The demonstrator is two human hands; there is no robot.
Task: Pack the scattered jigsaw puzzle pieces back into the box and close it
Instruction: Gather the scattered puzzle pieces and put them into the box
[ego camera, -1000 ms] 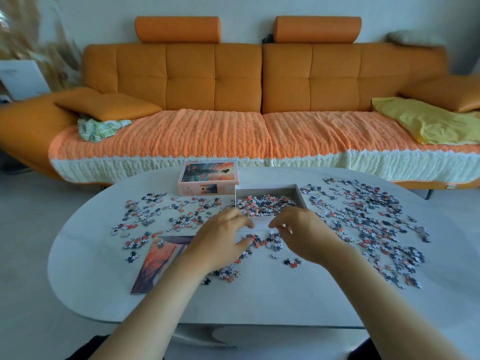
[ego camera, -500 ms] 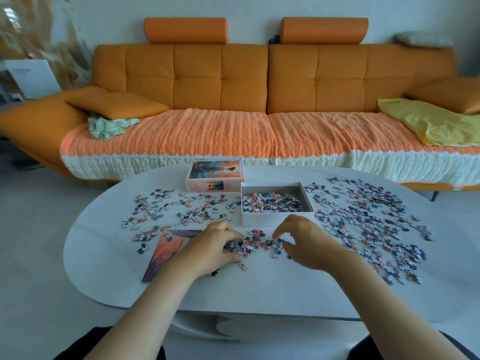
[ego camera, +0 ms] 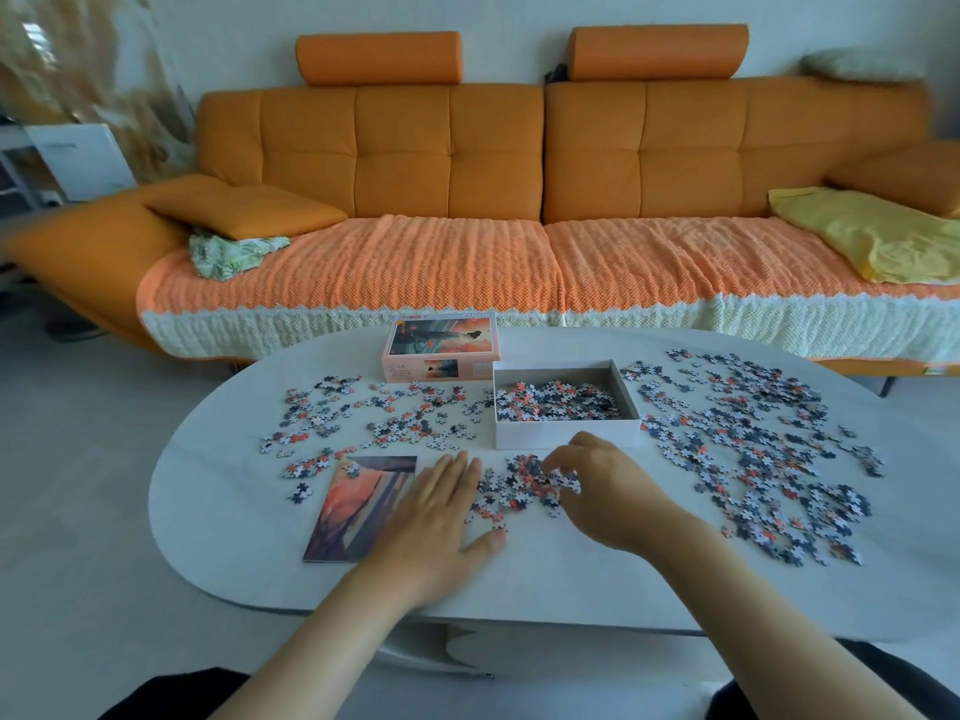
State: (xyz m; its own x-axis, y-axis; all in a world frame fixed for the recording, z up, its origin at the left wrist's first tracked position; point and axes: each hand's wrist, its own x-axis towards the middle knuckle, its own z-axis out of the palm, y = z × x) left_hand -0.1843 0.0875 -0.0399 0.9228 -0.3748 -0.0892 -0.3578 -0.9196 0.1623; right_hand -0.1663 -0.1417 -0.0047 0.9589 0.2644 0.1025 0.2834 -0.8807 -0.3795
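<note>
Behind the white counter stands a long orange sofa. Your left hand lies flat on the counter with straight fingers, touching the left edge of a small pile of puzzle pieces. Your right hand curls its fingers over that pile; you cannot tell if it grips any. Just behind the pile sits the open box, with puzzle pieces inside. The lid lies beside it on the left. More puzzle pieces are spread on both sides. A picture card lies partly under your left hand.
</note>
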